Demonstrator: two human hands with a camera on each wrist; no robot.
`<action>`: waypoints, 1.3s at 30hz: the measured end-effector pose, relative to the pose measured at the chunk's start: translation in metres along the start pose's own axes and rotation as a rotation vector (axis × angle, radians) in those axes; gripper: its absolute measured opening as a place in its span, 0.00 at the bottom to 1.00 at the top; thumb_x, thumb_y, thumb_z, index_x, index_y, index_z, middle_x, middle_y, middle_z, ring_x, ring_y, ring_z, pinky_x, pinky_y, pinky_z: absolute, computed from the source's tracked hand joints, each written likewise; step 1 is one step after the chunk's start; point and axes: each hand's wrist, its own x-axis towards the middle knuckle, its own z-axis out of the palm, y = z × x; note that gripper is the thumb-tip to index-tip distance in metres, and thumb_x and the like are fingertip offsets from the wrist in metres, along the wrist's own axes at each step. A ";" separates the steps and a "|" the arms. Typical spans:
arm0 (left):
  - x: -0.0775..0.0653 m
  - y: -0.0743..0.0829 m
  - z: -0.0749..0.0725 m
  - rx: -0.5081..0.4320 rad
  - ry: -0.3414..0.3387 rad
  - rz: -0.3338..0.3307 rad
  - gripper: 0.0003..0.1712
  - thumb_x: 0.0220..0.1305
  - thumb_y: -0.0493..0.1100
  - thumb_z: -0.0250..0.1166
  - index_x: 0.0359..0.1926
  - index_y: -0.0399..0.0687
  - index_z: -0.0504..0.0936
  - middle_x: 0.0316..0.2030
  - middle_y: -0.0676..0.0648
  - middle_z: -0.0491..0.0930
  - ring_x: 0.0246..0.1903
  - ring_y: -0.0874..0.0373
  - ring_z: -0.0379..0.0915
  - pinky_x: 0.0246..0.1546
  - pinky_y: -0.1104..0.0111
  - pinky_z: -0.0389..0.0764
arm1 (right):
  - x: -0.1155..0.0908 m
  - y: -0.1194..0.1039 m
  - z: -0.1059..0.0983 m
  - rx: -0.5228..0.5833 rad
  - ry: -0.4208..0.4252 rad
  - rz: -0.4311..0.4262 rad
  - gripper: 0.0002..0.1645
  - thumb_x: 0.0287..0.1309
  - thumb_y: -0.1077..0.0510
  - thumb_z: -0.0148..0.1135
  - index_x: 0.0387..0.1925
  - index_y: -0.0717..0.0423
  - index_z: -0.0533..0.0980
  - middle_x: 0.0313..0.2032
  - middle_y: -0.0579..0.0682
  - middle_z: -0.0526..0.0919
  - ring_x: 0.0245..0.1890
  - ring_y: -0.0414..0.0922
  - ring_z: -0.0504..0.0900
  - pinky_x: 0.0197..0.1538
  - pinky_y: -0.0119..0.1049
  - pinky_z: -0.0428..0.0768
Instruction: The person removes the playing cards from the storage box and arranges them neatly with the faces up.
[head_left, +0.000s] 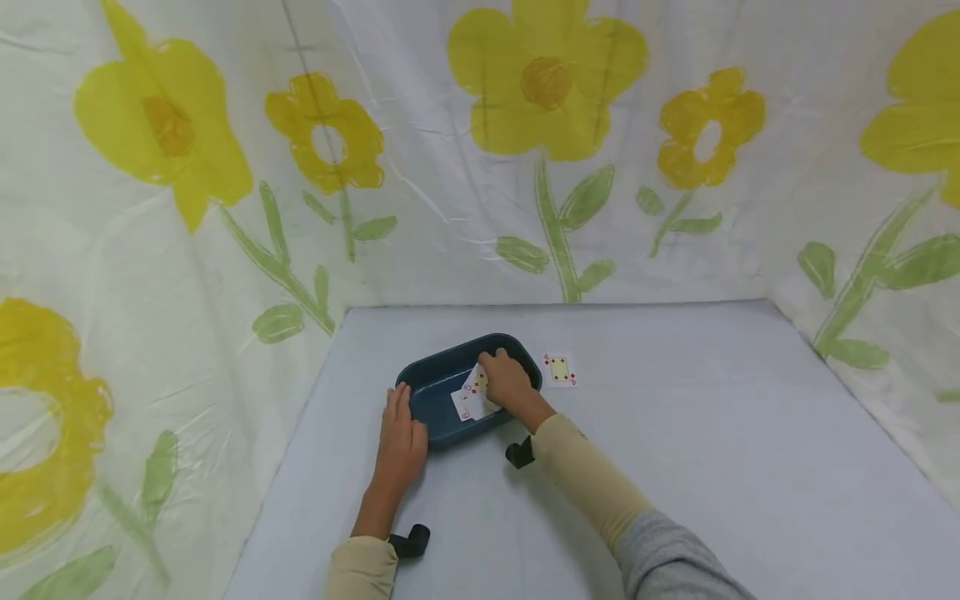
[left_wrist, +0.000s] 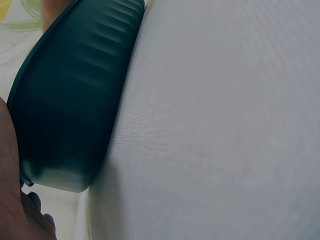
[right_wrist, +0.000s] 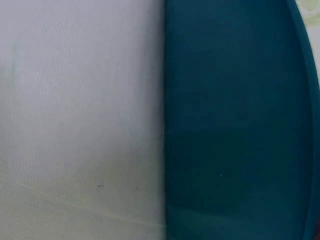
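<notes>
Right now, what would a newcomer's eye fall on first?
Big yellow flowers on the white backdrop stand out first. Next comes the teal tray on the table, left hand at its end, right hand over playing cards inside. A four of diamonds lies right of the tray.

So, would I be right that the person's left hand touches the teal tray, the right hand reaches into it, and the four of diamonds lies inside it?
Not quite: the four of diamonds lies outside the teal tray, on the table beside its right end, as the head view shows. The left hand touches the tray, and the right hand reaches in.
</notes>
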 end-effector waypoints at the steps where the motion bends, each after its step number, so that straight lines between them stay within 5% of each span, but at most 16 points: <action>1: 0.000 0.000 0.000 0.000 0.000 -0.005 0.35 0.68 0.32 0.46 0.76 0.31 0.52 0.77 0.39 0.48 0.76 0.39 0.37 0.72 0.45 0.45 | 0.000 0.000 -0.001 0.032 -0.004 -0.007 0.34 0.55 0.66 0.70 0.64 0.53 0.72 0.54 0.58 0.76 0.40 0.49 0.76 0.46 0.45 0.80; 8: 0.000 0.003 0.000 -0.005 0.005 -0.006 0.35 0.69 0.32 0.46 0.76 0.31 0.51 0.77 0.40 0.48 0.76 0.39 0.37 0.72 0.45 0.44 | -0.001 0.004 -0.007 0.249 -0.017 0.021 0.27 0.55 0.70 0.67 0.58 0.59 0.77 0.51 0.55 0.82 0.44 0.48 0.78 0.50 0.45 0.79; 18: 0.002 0.002 -0.001 -0.002 -0.004 -0.010 0.35 0.68 0.32 0.45 0.76 0.31 0.52 0.77 0.39 0.49 0.76 0.39 0.37 0.72 0.46 0.44 | -0.002 0.018 -0.017 0.347 -0.010 0.029 0.11 0.54 0.65 0.71 0.40 0.60 0.80 0.35 0.51 0.80 0.36 0.46 0.77 0.38 0.39 0.78; 39: 0.000 0.007 -0.003 -0.016 -0.002 0.002 0.35 0.68 0.31 0.46 0.75 0.29 0.51 0.77 0.37 0.47 0.76 0.39 0.38 0.72 0.46 0.47 | -0.012 0.056 -0.046 0.536 0.105 0.071 0.14 0.57 0.66 0.67 0.47 0.63 0.79 0.37 0.55 0.81 0.39 0.49 0.78 0.38 0.40 0.79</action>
